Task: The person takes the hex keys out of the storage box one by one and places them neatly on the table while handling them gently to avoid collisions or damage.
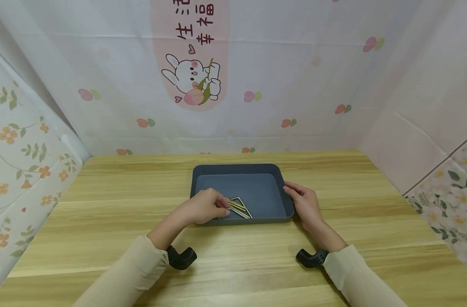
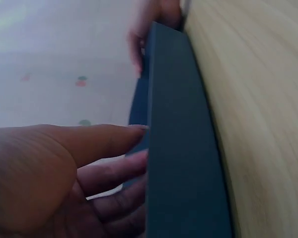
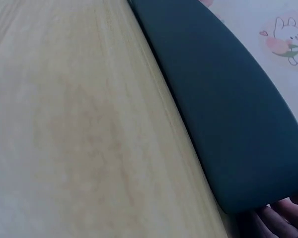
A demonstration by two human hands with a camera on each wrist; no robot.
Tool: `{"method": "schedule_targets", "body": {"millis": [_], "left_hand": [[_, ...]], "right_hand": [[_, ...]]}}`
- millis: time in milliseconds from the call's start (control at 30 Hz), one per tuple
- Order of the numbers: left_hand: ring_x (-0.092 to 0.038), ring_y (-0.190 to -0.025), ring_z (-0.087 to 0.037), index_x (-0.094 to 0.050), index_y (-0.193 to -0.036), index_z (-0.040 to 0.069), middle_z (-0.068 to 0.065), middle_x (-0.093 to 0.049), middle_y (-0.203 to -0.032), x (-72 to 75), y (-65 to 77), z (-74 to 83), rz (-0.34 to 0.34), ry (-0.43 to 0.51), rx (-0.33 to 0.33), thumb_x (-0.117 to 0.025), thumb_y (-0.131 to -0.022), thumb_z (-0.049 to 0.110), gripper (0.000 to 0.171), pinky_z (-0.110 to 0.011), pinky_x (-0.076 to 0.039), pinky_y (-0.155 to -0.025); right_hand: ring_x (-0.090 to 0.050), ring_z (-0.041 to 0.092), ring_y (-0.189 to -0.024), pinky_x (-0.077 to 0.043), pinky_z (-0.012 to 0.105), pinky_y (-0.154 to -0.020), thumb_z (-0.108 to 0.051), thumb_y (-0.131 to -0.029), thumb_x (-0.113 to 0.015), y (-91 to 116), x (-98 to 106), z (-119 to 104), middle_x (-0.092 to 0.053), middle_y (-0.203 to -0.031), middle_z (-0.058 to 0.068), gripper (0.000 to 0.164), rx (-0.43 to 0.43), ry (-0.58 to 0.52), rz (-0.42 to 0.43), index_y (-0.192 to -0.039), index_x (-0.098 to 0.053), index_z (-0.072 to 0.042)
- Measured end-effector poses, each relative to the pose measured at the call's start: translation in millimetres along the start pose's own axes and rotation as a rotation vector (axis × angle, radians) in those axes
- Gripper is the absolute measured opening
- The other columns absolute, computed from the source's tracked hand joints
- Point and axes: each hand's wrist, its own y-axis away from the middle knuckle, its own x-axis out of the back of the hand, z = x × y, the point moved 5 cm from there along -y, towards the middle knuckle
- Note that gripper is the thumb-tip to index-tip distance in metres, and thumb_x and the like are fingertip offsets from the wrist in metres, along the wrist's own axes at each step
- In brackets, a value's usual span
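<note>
A shallow dark blue-grey tray (image 1: 256,192) stands on the wooden table in the head view. Several gold-coloured hex keys (image 1: 242,208), thin bent rods, lie in its front left part. My left hand (image 1: 206,207) reaches over the tray's left front, thumb and fingertips right at the ends of the keys. In the left wrist view the tray wall (image 2: 179,139) hides those fingertips, and I cannot tell whether they pinch a key. At the right side my right hand (image 1: 304,202) holds the tray wall, thumb on the rim; its fingers (image 3: 283,218) show at the tray's corner.
The wooden table (image 1: 122,192) extends on both sides of the tray. Behind it hangs a patterned curtain (image 1: 295,76) with a rabbit print. A black curved device (image 1: 181,258) sits on the left wrist, and a similar device (image 1: 312,258) on the right.
</note>
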Motion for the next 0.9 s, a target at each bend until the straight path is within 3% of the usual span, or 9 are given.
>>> {"method": "schedule_targets", "body": {"millis": [167,433,600,800,900], "left_hand": [[-0.07,-0.109,-0.024,-0.071,-0.124,0.002,-0.009,-0.074,-0.12,-5.3,-6.2,-1.5,-0.007,-0.093,0.042,-0.068,-0.097,0.014,0.03,-0.037,-0.058,-0.091],[-0.061,-0.077,-0.014,-0.073,-0.118,0.007,0.0,-0.068,-0.084,-9.9,-14.4,2.7,0.038,-0.266,0.067,-0.075,-0.092,0.015,0.028,-0.033,-0.051,-0.076],[-0.064,-0.079,-0.013,-0.074,-0.111,0.007,-0.001,-0.071,-0.093,-10.0,-14.8,7.9,0.085,-0.251,0.06,-0.076,-0.091,0.014,0.021,-0.034,-0.055,-0.076],[-0.06,-0.071,-0.013,-0.076,-0.102,0.006,-0.002,-0.072,-0.089,-15.5,-12.0,12.3,0.027,-0.159,0.055,-0.071,-0.094,0.011,0.01,-0.031,-0.051,-0.07],[-0.054,-0.063,-0.013,-0.076,-0.098,0.008,-0.002,-0.071,-0.083,-15.5,-12.1,12.5,0.007,-0.165,0.072,-0.069,-0.096,0.013,0.009,-0.028,-0.044,-0.063]], "right_hand": [[-0.049,0.024,-0.14,-0.047,0.007,-0.088,-0.023,-0.105,-0.055,1.1,-1.2,-0.3,-0.051,-0.153,0.014,0.043,0.001,-0.011,0.008,-0.144,-0.056,-0.004],[-0.049,0.024,-0.14,-0.046,0.006,-0.086,-0.025,-0.105,-0.056,1.1,-0.9,-0.4,-0.052,-0.152,0.015,0.044,0.003,-0.01,0.013,-0.143,-0.057,-0.004],[-0.048,0.023,-0.141,-0.046,0.007,-0.09,-0.025,-0.105,-0.057,2.3,-0.7,0.2,-0.051,-0.153,0.015,0.044,0.0,0.002,0.011,-0.144,-0.057,-0.005],[-0.047,0.022,-0.142,-0.046,0.01,-0.094,-0.026,-0.105,-0.057,2.6,-0.4,0.3,-0.051,-0.153,0.014,0.045,-0.005,0.005,0.009,-0.144,-0.056,-0.006],[-0.048,0.023,-0.142,-0.046,0.01,-0.094,-0.026,-0.105,-0.057,2.2,-0.2,-0.9,-0.051,-0.153,0.014,0.045,0.003,0.01,0.008,-0.144,-0.056,-0.006]]}}
